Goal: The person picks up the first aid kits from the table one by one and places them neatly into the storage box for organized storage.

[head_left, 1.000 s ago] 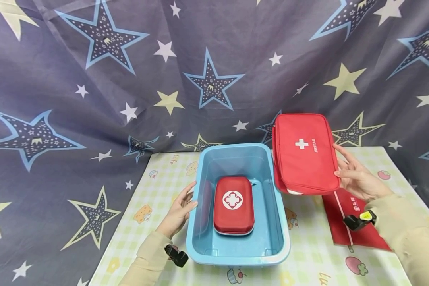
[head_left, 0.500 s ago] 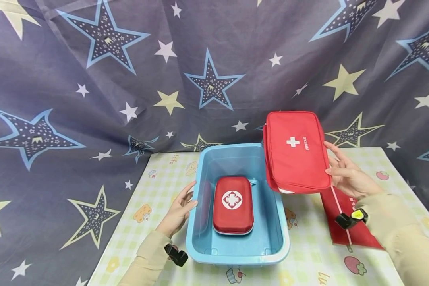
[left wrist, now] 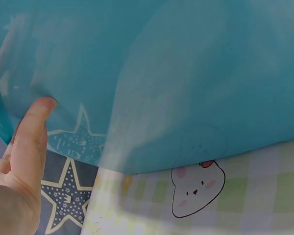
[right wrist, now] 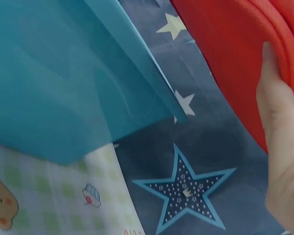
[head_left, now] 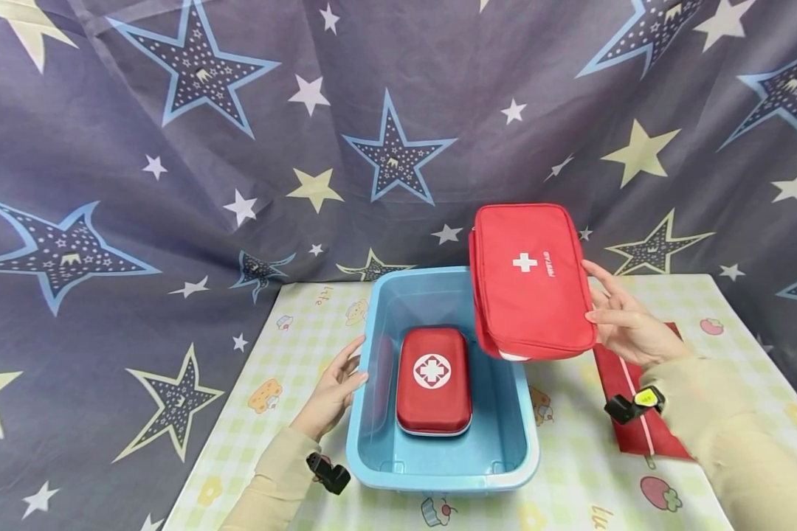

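My right hand (head_left: 631, 324) pinches the right edge of a soft red first aid bag (head_left: 531, 284), marked with a white cross and "FIRST AID". The bag hangs tilted over the far right rim of a blue plastic bin (head_left: 441, 483). In the right wrist view, one finger lies along the side of the bag (right wrist: 235, 58). A smaller red first aid case (head_left: 432, 405) with a white round cross emblem lies inside the bin on its floor. At the bin's left wall, my left hand (head_left: 328, 394) rests its fingertips and thumb against the outside; the left wrist view shows a digit pressing it.
A flat dark red pouch (head_left: 644, 413) with a pale stripe and a zip pull lies on the table right of the bin, partly behind my right arm. The table has a checked cloth (head_left: 259, 450) with cartoon prints. A star-patterned curtain (head_left: 239, 147) hangs behind.
My right hand has carried the first aid bag leftward, from beside the bin to over its far right corner. The left hand, bin and case stay in place.
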A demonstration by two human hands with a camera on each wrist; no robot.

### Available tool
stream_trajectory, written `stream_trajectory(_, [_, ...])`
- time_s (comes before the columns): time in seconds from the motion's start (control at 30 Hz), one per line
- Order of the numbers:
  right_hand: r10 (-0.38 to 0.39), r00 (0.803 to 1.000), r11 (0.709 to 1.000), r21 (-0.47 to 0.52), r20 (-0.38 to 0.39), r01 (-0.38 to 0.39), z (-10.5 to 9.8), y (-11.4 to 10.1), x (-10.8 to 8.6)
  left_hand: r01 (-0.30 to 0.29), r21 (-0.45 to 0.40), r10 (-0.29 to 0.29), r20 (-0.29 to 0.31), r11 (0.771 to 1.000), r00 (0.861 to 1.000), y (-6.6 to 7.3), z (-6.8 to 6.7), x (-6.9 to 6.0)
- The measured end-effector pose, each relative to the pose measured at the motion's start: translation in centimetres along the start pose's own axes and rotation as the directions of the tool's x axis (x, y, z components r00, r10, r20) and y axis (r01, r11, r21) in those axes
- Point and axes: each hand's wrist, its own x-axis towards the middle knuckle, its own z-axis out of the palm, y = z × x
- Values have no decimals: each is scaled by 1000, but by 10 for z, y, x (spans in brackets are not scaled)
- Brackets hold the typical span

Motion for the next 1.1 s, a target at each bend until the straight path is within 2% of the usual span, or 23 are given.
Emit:
stream_trajectory(0.33, [2,999,1000,-26,-47,-3,13,10,16,-7,6,7,4,1000,1000,1,0,0])
stream_trajectory(0.6, [30,998,998,-56,-47,-32,21,19,24,-3,3,3,1,1000,1000,1,0,0])
stream_trajectory(0.93, [66,984,993,-85,-166,-81,32,31,32,0,13,0,-7,1000,1000,1,1,0])
stream_trajectory(1.1, [80,980,992,-84,-183,-96,38,38,39,1,15,-1,-5,1000,1000,1,1,0])
